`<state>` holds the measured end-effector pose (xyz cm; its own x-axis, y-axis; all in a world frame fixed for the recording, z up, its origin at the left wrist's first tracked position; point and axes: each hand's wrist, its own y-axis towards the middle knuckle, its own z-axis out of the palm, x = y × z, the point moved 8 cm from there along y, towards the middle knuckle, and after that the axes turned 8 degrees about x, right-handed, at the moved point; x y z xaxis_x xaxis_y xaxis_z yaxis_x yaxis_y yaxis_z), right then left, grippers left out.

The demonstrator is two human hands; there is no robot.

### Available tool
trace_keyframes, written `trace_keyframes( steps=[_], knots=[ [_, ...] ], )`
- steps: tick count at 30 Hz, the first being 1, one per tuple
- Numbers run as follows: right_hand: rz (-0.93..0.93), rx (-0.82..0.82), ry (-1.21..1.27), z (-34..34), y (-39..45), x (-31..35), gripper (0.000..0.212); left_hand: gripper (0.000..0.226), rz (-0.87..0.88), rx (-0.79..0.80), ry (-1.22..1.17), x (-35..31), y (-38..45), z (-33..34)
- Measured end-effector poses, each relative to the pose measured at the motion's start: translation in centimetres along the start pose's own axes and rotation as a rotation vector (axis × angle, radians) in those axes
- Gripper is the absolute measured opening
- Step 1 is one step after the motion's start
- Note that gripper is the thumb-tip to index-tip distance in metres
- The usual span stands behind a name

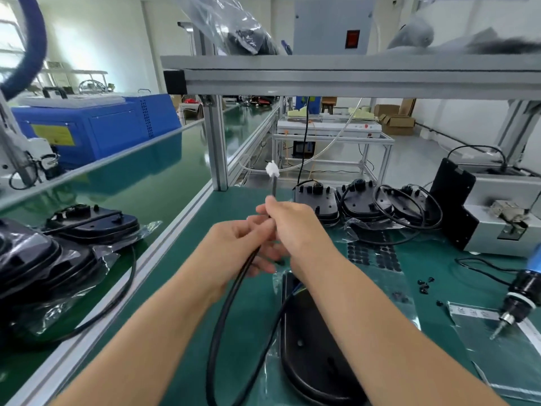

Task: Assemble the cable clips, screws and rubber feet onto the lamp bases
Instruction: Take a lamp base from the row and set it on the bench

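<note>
Both hands are raised above the green bench mat (pixel 187 288), both on one black cable (pixel 231 291). Right hand (pixel 295 227): fingers curled tight round the cable just below its tip, pinching it. Left hand (pixel 234 244): fingers curled loosely round the same cable just behind the right, touching it. A white connector (pixel 272 169) sticks up at the cable end, above the right hand. The cable loops down toward the viewer, then back up to a black lamp base (pixel 310 361) lying on clear plastic wrap on the mat under the right forearm.

Row of black lamp bases (pixel 363 202) with looped cables at the back of the mat, near the aluminium post (pixel 216 145). Sheet of black rubber feet (pixel 371 253) just in front of them. Loose black screws (pixel 426 285) on the mat right of the forearm. Electric screwdriver (pixel 518 297) at the right edge, bit resting on a plastic bag (pixel 503 341). Grey press fixture (pixel 497 218) behind it. More bagged lamp bases (pixel 44 253) on the conveyor belt to the left. Cable clips: cannot tell where.
</note>
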<state>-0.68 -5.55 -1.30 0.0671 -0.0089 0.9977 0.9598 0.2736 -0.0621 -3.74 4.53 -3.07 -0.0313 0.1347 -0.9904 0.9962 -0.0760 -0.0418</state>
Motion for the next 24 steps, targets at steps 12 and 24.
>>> trace_keyframes(
  steps=[12, 24],
  knots=[
    [-0.152, 0.124, 0.071, 5.3, -0.5, 2.4, 0.026, 0.02, -0.107, 0.012, -0.16, -6.6, 7.5, -3.3],
    [0.046, 0.115, 0.448, 5.2, -0.7, 0.5, 0.029, 0.027, -0.244, -0.155, -0.424, -3.4, 11.9, -4.8]
  ],
)
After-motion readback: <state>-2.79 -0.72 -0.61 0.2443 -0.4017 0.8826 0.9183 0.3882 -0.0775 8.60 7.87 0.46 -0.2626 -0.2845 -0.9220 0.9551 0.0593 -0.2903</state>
